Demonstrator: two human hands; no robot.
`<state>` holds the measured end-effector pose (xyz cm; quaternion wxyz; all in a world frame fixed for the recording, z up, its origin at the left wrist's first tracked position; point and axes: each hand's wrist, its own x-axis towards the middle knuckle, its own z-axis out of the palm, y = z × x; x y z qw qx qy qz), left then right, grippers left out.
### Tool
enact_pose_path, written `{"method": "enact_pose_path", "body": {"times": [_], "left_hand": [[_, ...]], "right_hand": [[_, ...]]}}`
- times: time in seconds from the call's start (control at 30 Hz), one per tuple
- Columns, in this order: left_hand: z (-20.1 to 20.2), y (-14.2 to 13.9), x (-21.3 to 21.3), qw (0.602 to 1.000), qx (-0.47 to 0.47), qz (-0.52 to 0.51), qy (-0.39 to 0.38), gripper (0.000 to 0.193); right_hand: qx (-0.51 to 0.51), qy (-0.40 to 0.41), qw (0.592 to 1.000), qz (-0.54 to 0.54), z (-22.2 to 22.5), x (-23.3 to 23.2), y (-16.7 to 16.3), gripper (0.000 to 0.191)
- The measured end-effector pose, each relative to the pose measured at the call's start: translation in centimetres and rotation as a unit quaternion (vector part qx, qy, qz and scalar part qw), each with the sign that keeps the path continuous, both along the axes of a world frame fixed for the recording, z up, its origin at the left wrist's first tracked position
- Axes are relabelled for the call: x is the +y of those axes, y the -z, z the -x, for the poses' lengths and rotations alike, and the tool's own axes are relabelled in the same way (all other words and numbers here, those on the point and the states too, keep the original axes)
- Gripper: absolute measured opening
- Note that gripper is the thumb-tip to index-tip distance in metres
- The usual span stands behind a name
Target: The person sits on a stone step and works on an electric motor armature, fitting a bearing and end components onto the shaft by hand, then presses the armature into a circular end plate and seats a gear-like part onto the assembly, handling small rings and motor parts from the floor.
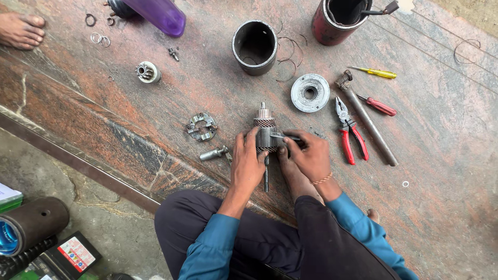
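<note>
red-brown stone floor, tools scattered; both hands, left and right, clamped on armature.

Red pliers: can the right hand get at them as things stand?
Probably yes, once it lets go: the right hand is gripping a tool against the armature, and the pliers lie just beside it on bare floor, nothing between.

Red-handled pliers lie beside a steel rod, near a round end cap and two screwdrivers.
</note>
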<state>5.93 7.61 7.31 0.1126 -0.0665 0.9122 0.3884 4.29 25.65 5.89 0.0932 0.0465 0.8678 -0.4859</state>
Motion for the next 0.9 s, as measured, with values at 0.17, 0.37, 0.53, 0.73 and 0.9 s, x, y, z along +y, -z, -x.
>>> {"method": "enact_pose_path", "body": {"times": [0.17,0.37,0.53,0.73,0.9], "left_hand": [[0.1,-0.1,0.0,1.000,-0.002,0.021,0.008,0.075],[0.2,-0.1,0.1,0.999,-0.040,0.022,0.004,0.074],[0.2,0.1,0.1,0.999,-0.023,0.022,0.012,0.073],[0.1,0.4,0.1,1.000,-0.009,0.013,0.011,0.073],[-0.2,0.6,0.2,1.000,0.008,0.010,0.000,0.076]], "right_hand": [[0.174,-0.037,0.982,-0.060,0.5,-1.3,-0.6,0.020],[-0.015,-0.008,0.994,-0.107,-0.3,-1.6,-1.0,0.021],[-0.061,-0.071,0.993,-0.078,-1.4,-1.8,-0.7,0.020],[0.070,-0.130,0.970,-0.193,-2.1,-2.3,0.6,0.030],[0.000,-0.106,0.980,-0.167,-1.9,-2.7,1.8,0.029]]}}
